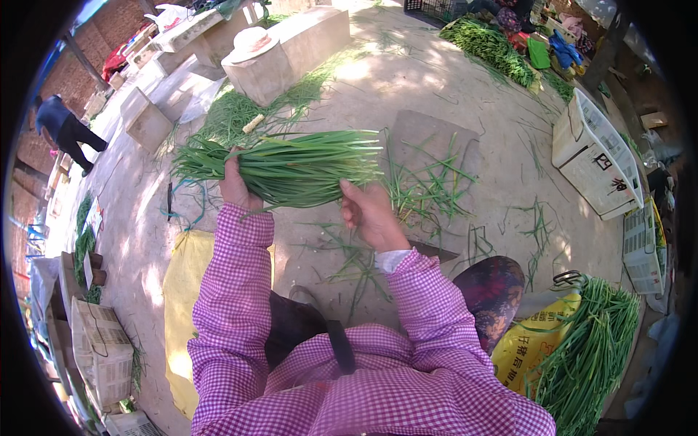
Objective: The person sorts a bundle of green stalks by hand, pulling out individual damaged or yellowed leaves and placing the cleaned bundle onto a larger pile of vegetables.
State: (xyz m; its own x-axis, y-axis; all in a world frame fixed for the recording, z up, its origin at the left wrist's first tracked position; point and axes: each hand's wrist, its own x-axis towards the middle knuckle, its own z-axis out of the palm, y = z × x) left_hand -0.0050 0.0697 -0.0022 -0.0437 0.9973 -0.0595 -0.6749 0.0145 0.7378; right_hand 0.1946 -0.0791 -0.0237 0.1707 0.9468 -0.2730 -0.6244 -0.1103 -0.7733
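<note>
A thick bunch of green garlic chives [309, 163] lies sideways in front of me, leaf tips left and pale stem ends right. My left hand [237, 182] is wrapped round its leafy part. At the stem ends, my right hand [371, 211] is closed, thumb and curled fingers against the lower edge; what the fingertips pinch is partly hidden. Beneath it, loose chive stalks [436, 185] are scattered over a grey mat [429, 131]. A dark, flat, pointed thing [434, 251] shows beyond my right forearm.
A large chive heap [592, 349] lies on a yellow sack [534, 349] at my right. Another yellow sheet [182, 298] is at my left. White crates [592, 160] stand right; a straw hat [252, 43] sits on a stone block. A person [67, 131] bends at far left.
</note>
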